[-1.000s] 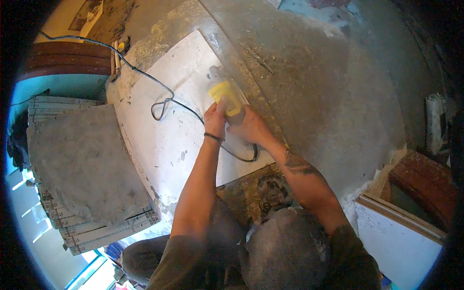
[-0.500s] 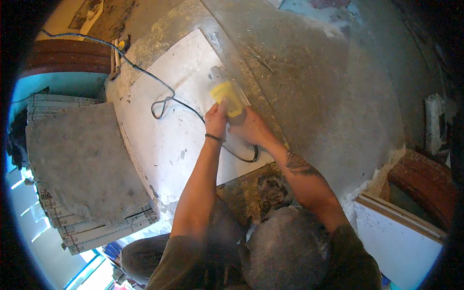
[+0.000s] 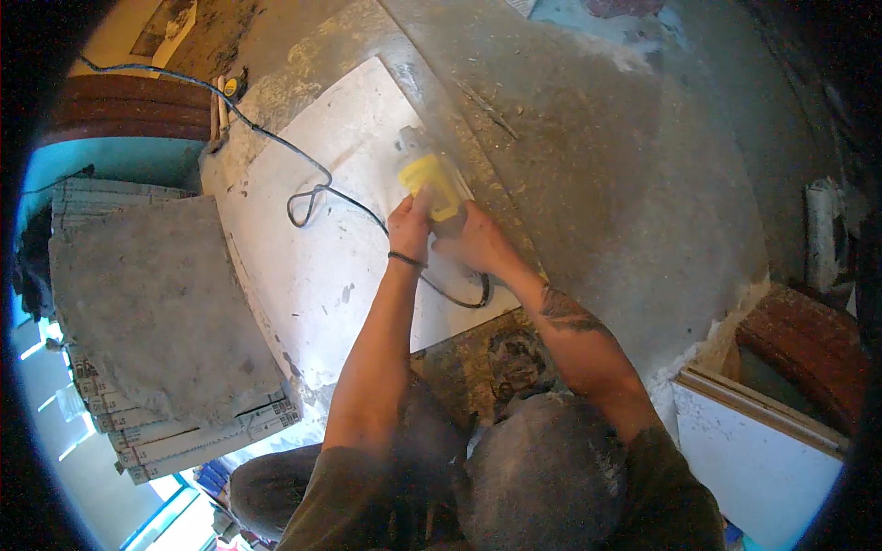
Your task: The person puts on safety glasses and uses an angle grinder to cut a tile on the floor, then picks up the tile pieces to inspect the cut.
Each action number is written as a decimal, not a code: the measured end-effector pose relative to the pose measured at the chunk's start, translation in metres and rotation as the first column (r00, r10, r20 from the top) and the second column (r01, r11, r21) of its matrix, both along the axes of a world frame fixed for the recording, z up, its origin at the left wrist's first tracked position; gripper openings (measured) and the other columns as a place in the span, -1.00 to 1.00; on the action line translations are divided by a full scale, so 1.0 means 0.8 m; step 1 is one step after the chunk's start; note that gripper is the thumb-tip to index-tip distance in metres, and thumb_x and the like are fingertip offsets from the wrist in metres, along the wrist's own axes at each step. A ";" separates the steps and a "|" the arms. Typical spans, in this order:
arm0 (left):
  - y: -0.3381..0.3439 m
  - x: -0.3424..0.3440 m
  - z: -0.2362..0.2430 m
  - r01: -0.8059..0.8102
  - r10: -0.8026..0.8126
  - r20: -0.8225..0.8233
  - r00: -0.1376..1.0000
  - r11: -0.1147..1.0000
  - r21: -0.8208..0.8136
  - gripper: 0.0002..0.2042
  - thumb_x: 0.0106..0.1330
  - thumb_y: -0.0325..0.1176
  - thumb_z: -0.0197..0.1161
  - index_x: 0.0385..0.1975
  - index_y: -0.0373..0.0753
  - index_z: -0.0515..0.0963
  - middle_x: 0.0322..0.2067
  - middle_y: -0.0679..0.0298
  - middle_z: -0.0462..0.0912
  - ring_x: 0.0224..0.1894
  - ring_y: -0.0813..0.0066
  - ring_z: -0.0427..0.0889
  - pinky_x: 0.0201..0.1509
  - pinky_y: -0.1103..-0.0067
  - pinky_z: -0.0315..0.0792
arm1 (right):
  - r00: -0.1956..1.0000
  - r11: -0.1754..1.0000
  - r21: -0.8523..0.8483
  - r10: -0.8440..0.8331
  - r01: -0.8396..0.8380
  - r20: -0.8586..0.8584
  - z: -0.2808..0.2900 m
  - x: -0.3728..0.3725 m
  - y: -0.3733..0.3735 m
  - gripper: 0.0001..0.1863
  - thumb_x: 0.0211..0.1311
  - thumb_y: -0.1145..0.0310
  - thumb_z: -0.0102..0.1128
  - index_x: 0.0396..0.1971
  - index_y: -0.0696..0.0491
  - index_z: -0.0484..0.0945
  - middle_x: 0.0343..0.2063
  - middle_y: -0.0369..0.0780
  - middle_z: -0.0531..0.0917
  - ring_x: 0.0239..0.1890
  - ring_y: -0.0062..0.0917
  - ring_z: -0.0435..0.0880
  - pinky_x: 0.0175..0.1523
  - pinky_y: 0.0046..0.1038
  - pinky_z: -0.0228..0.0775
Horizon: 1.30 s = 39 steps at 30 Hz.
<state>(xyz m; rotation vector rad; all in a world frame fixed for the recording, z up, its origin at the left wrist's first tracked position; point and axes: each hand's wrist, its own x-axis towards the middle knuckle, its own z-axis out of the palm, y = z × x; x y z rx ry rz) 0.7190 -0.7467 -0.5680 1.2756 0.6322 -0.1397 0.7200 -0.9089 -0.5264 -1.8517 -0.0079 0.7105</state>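
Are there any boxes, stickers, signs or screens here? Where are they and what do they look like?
Stack of flat pale cartons: at the person's left on the floor, under a grey square slab; white edges with small dark printed marks.
Small round yellow-and-black item: far left by the black cable, too small to tell if it is a label.
No signs or screens show.
The yellow power tool in both hands shows no clear label.

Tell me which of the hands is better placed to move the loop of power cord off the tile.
Probably the left hand: it grips the yellow power tool on the side facing the cord loop on the white tile. The right hand is farther.
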 end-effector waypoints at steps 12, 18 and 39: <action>-0.013 -0.010 0.021 0.006 -0.005 -0.033 0.999 0.999 0.049 -0.60 0.45 -0.07 0.32 -0.05 -0.35 0.68 -0.25 0.37 0.73 -0.31 0.68 0.60 -0.25 0.68 0.43 | 0.999 0.999 -0.040 -0.025 0.026 0.034 -0.003 -0.011 -0.004 -0.21 -0.19 0.12 0.56 0.09 0.19 0.49 -0.01 0.05 0.70 0.06 -0.14 0.71 0.13 -0.23 0.56; -0.012 -0.009 0.021 0.018 -0.018 -0.006 1.000 0.998 0.053 -0.60 0.45 -0.09 0.32 -0.03 -0.37 0.66 -0.16 0.31 0.74 -0.19 0.60 0.66 -0.12 0.66 0.50 | 0.999 0.999 -0.012 -0.038 0.038 0.002 -0.007 -0.011 -0.001 -0.14 -0.19 0.10 0.54 0.17 0.20 0.45 0.01 0.07 0.68 0.08 -0.11 0.70 0.14 -0.23 0.55; -0.020 -0.013 0.019 0.002 -0.002 -0.005 1.000 1.000 0.017 -0.62 0.47 -0.13 0.30 0.00 -0.37 0.67 -0.18 0.31 0.76 -0.22 0.63 0.66 -0.15 0.66 0.51 | 0.997 0.999 -0.020 -0.039 0.041 0.071 -0.015 -0.019 -0.008 -0.11 -0.18 0.09 0.54 0.18 0.22 0.42 0.04 0.07 0.66 0.11 -0.14 0.68 0.16 -0.24 0.53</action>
